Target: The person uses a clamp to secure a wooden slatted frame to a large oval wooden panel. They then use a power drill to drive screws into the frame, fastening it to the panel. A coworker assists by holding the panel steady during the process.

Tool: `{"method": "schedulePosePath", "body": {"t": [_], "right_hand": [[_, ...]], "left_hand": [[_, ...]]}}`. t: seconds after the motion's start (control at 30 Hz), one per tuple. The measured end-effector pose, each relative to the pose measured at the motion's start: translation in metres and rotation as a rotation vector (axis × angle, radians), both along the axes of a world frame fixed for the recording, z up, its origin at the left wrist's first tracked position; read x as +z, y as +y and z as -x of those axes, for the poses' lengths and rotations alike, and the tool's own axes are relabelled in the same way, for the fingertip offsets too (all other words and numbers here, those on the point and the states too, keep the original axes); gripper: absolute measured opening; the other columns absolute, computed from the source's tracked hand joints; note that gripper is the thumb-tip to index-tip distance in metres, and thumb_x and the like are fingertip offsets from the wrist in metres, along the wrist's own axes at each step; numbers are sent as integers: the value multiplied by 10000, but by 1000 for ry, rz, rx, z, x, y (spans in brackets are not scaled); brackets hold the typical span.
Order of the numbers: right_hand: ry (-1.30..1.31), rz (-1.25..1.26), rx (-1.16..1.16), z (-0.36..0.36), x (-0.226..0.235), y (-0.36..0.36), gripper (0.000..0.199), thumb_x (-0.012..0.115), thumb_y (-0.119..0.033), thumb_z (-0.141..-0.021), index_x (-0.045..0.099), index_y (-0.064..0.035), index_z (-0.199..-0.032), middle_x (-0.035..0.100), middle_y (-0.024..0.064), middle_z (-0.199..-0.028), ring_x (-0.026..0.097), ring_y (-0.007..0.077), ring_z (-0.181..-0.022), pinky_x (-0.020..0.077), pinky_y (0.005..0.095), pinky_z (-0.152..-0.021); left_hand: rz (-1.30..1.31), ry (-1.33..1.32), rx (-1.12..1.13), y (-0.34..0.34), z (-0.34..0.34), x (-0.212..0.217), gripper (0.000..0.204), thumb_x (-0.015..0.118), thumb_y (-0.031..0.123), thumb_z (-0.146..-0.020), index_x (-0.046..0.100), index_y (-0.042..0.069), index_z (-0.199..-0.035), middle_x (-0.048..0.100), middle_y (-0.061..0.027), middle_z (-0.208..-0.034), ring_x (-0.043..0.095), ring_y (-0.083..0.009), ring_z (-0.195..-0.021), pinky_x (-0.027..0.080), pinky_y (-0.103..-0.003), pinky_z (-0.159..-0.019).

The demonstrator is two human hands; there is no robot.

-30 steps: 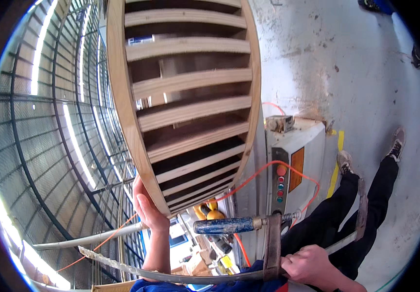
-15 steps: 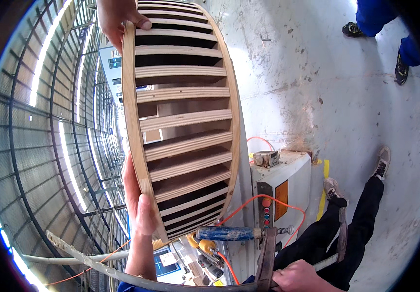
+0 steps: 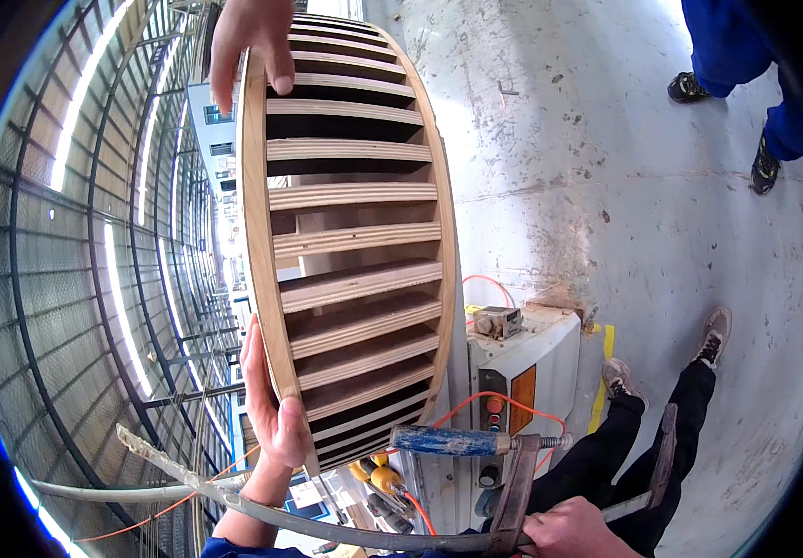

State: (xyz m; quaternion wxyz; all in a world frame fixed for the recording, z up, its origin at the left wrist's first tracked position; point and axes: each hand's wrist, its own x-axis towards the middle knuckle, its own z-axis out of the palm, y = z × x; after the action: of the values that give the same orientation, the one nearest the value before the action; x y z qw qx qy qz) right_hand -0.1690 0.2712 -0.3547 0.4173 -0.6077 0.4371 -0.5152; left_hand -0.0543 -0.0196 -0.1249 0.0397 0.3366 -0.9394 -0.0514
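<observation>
A slatted wooden frame (image 3: 355,239), with curved side rails and several plywood slats, stands in front of me. My left hand (image 3: 278,414) holds the near end of its left rail, fingers stretched along the outer side and thumb at the front edge. In my right hand (image 3: 571,528) is the metal bar of a bar clamp (image 3: 392,538), gripped beside the sliding jaw. The clamp's worn blue handle (image 3: 448,440) sticks out across the frame's lower end; whether they touch I cannot tell. A co-worker's hand (image 3: 257,42) hangs at the frame's far end, fingers apart.
A white machine cabinet (image 3: 550,349) with buttons stands right of the frame, a small metal box (image 3: 497,322) on top. An orange hose (image 3: 513,400) loops past it. Yellow tools (image 3: 383,478) lie below the frame. Another person's legs (image 3: 732,56) are at upper right.
The co-worker's hand has loosened from the rail, its fingers now spread. The frame sits slightly lower in view. My hands keep their holds, and the clamp has shifted slightly right against the frame.
</observation>
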Motion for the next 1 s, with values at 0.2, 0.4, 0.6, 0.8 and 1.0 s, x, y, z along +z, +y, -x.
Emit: {"method": "schedulePosePath", "body": {"t": [0.2, 0.4, 0.6, 0.8, 1.0], "right_hand": [[-24, 7, 37, 16, -4, -11, 232, 775, -243, -718, 596, -98, -693, 561, 41, -555, 649, 235, -520, 523, 358, -497], [-60, 17, 73, 28, -9, -19, 240, 780, -246, -717, 595, -95, -690, 560, 46, -552, 649, 240, -519, 524, 362, -497], [-84, 20, 96, 38, -12, -22, 248, 785, -249, -716, 594, -93, -687, 560, 50, -550, 649, 245, -518, 524, 365, -496], [-86, 16, 113, 48, -11, -24, 257, 790, -252, -715, 594, -90, -683, 560, 54, -548, 648, 249, -517, 525, 369, -496], [-70, 16, 121, 59, -10, -22, 265, 795, -255, -714, 593, -88, -680, 560, 59, -545, 648, 254, -516, 525, 372, -496]], "left_hand": [[2, -12, 57, 0, 3, 1, 954, 501, 614, -978, 289, -104, -1570, 274, -288, -1641, 227, -375, -1552, 154, -482, -1258], [-15, 22, 107, 2, -6, 1, 1015, 502, 672, -951, 293, -116, -1556, 289, -301, -1619, 253, -386, -1536, 178, -504, -1243], [-25, 12, 143, 3, -14, 2, 1015, 511, 665, -945, 295, -121, -1550, 287, -306, -1618, 259, -394, -1530, 186, -516, -1237], [-16, -13, 165, 4, -14, 4, 989, 492, 661, -948, 318, -104, -1549, 299, -316, -1610, 276, -411, -1517, 201, -528, -1227], [35, -88, 152, 5, -9, 7, 968, 489, 649, -953, 329, -97, -1549, 293, -319, -1614, 274, -423, -1517, 217, -536, -1221]]}}
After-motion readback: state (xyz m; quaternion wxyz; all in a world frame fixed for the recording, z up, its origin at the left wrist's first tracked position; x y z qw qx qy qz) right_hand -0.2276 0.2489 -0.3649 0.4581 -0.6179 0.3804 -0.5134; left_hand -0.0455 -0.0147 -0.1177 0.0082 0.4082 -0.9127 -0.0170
